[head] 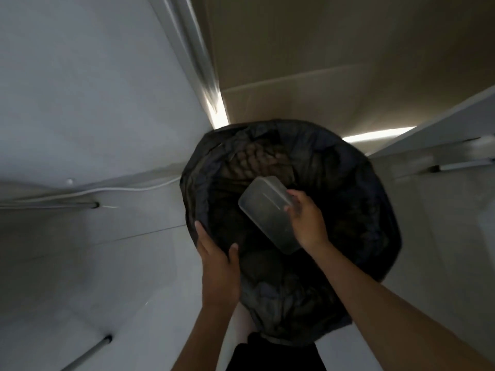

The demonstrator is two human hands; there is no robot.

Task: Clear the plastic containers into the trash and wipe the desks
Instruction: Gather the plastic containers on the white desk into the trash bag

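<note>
Dim corner here, pale floor [88,263] under me, white panels rising on the left and a big brown cardboard sheet [334,57] standing ahead, thin strips of light along its base. Dead centre I've got the trash bin [375,223], lined with a black bag whose crinkled plastic folds out over the rim. Right over its mouth is the clear plastic container [263,207], rectangular with rounded corners, tilted so one short end points into the bin; I can see dark bag through its walls, and I can't read any label or print on it. My right hand [308,220] grips it at the upper right edge, fingers curled over the rim, thumb on the near side. My left hand [217,263] holds the bag at the near left rim, thumb hooked inside, fingers spread along the outside. Inside the bin, a brownish lumpy mass, too dark to name. Out left, a white cable [120,189] runs along the panel's base, and metal legs [91,350] meet the floor.
</note>
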